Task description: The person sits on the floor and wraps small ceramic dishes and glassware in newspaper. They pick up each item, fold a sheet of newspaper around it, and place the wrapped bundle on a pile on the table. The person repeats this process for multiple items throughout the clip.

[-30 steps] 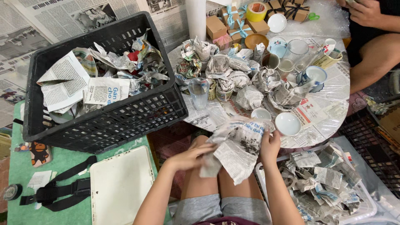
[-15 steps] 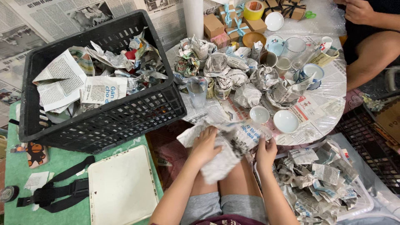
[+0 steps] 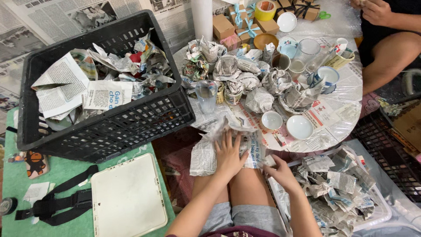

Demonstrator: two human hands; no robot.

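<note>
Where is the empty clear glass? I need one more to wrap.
In the head view, the clear glass stands upright at the round table's left edge, beside the black crate.

The left hand covers the middle of the newspaper sheet, hiding whatever lies under it. Another person is cut off by the top right edge.

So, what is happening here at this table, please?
A seated person presses the left hand flat on a crumpled newspaper sheet over their lap, at the edge of the round table. The right hand pinches the sheet's right corner. Paper-wrapped bundles, a clear glass and small white bowls crowd the table; a black crate holds loose paper.
</note>
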